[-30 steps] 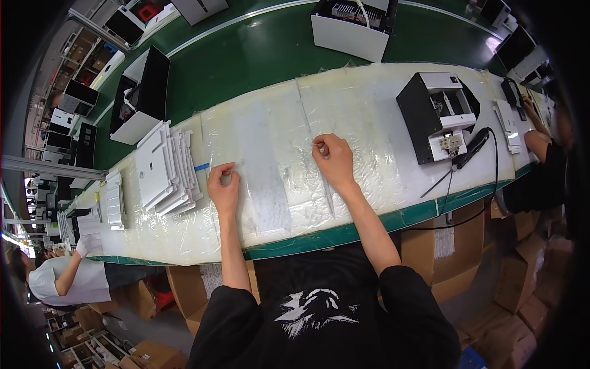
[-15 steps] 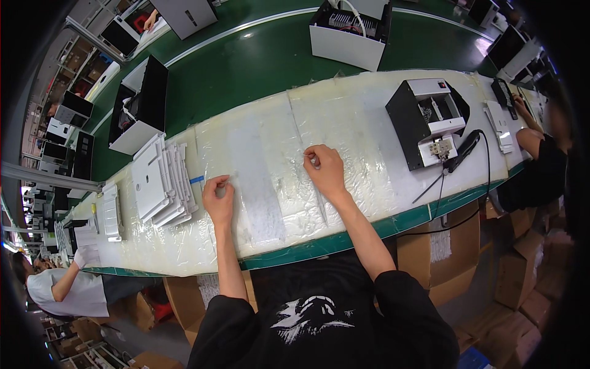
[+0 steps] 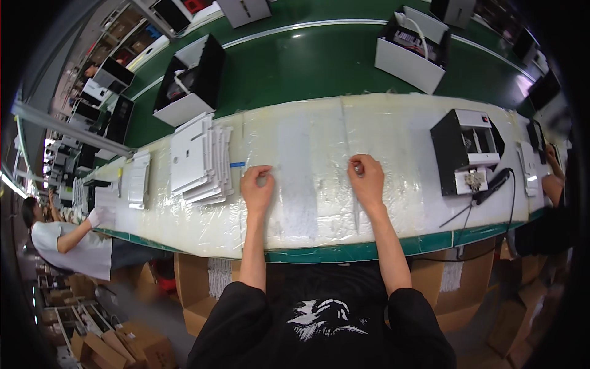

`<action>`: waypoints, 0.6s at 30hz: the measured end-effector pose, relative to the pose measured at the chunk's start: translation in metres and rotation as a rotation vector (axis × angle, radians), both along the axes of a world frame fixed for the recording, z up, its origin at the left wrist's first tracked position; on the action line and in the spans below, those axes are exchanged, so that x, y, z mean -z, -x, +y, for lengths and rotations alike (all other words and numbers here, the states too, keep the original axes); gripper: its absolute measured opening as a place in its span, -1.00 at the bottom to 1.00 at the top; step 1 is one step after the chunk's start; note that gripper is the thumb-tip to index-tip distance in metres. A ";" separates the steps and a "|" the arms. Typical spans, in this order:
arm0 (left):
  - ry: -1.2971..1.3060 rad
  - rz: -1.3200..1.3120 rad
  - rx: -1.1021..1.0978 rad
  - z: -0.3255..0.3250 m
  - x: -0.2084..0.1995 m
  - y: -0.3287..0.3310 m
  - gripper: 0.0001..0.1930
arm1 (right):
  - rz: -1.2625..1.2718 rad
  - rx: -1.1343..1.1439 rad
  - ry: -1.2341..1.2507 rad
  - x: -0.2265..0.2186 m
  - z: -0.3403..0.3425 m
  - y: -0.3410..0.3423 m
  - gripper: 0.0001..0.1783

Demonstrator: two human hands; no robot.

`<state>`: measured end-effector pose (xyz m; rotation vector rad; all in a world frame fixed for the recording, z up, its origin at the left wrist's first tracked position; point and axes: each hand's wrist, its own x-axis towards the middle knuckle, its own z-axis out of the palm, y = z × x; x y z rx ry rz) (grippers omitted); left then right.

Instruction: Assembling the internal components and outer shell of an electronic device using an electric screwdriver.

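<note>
My left hand (image 3: pixel 257 187) is above the covered worktop just right of a stack of white panels (image 3: pixel 198 161), its thumb and forefinger curled toward each other. My right hand (image 3: pixel 368 179) is a short way to the right in a similar pinch, with the other fingers folded in. Anything between the fingertips is too small or too clear to make out. Beneath both hands lies the wrinkled clear sheeting (image 3: pixel 307 212) over the worktop. A strip of blue tape (image 3: pixel 237 164) lies between the stack and my left hand.
At the right stands a black-and-white bench device (image 3: pixel 465 154) with a black-handled tool (image 3: pixel 493 186) beside it. Open-topped white-and-black housings (image 3: pixel 190 80) sit on the green conveyor (image 3: pixel 301 67). People work on both sides. Cardboard boxes (image 3: pixel 458 292) stand below the table edge.
The whole view has shifted, so the bench appears farther right. Relative to the table, my right hand has come nearer to me. Both hands keep their pinched shape.
</note>
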<state>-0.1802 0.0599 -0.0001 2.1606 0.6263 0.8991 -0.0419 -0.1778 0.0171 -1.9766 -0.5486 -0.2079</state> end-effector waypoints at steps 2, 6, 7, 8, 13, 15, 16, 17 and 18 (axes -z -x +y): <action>0.024 -0.008 0.021 -0.001 -0.001 0.000 -0.82 | 0.007 0.008 0.018 -0.001 0.000 0.000 -0.89; -0.030 0.012 -0.009 0.000 -0.003 0.002 -0.82 | -0.004 0.005 0.025 -0.001 0.003 0.001 -0.89; -0.023 0.015 -0.003 0.000 -0.004 0.002 -0.82 | 0.008 0.003 0.023 0.000 0.003 0.000 -0.89; -0.015 0.017 0.003 0.000 -0.004 0.002 -0.83 | 0.020 0.001 0.021 0.001 0.003 0.000 -0.89; 0.101 0.204 0.065 0.009 -0.019 -0.003 -0.75 | -0.002 0.007 0.028 0.003 0.004 -0.001 -0.89; 0.167 0.332 0.130 0.020 -0.032 -0.012 -0.71 | -0.007 0.015 0.028 0.004 0.003 -0.001 -0.89; 0.222 0.391 0.217 0.023 -0.048 -0.021 -0.66 | -0.017 0.014 0.032 0.005 0.001 -0.001 -0.89; 0.274 0.447 0.304 0.030 -0.063 -0.032 -0.61 | -0.029 0.013 0.034 0.005 0.000 -0.003 -0.89; 0.160 0.443 0.290 0.042 -0.079 -0.043 -0.59 | -0.034 0.012 0.030 0.005 0.003 -0.003 -0.89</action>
